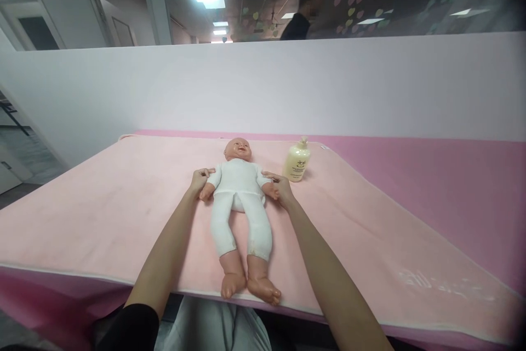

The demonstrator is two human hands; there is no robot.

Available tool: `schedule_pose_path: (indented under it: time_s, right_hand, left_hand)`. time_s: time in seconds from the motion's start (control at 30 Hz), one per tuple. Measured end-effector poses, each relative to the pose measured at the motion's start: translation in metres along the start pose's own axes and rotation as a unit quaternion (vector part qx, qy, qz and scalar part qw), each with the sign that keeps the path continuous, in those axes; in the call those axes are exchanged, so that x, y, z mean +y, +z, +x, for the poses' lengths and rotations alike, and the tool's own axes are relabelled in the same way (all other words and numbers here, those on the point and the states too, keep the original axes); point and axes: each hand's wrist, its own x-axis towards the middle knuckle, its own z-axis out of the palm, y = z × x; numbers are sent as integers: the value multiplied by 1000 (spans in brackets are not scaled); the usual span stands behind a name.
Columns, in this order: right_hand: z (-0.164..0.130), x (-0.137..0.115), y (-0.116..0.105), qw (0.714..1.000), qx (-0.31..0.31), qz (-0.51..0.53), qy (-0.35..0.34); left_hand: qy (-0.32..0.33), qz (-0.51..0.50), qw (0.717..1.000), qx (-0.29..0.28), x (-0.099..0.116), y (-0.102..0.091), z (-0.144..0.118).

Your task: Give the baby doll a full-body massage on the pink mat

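One doll: smooth plastic, soft white suit, lying face up
Left hand: fingers curled on doll's arm
Right hand: fingers curled on other arm
Bottle: one, cream, rounded
Towel: pink, fuzzy

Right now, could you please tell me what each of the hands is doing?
Left hand: fingers curled on the doll's sleeve at its arm.
Right hand: grips the doll's other arm; how firmly cannot be told.

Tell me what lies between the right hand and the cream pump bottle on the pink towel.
Only bare pink towel separates the right hand from the cream pump bottle, in the head view.
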Motion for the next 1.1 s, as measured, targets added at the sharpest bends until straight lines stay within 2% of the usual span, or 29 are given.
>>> schedule_pose_path:
  time_s: [0.13, 0.27, 0.4, 0.57, 0.7, 0.8, 0.9, 1.1]
  right_hand:
    - [2, -3, 0, 999, -3, 38, 15]
    - [6, -8, 5, 999, -19, 26, 24]
    - [18, -7, 16, 999, 9, -31, 9]
    - [44, 6, 24, 991, 55, -118, -32]
    - [58, 15, 25, 959, 124, -250, -54]
    - [61, 17, 24, 944, 138, -296, -52]
    - [57, 16, 23, 959, 107, -258, -47]
    - [34, 12, 21, 989, 55, -135, -24]
  left_hand:
    - [2, -5, 1000, 7, -1, 0, 1]
    - [25, -3, 999, 35, -3, 11, 8]
    - [83, 6, 992, 92, -5, 22, 19]
    - [52, 73, 993, 79, -12, 26, 32]
    - [69, 151, 984, 70, -14, 25, 36]
    - [65, 206, 973, 80, -11, 26, 34]
    - [72, 195, 976, 69, -9, 26, 28]
    - [47, 94, 994, 6, -8, 15, 10]
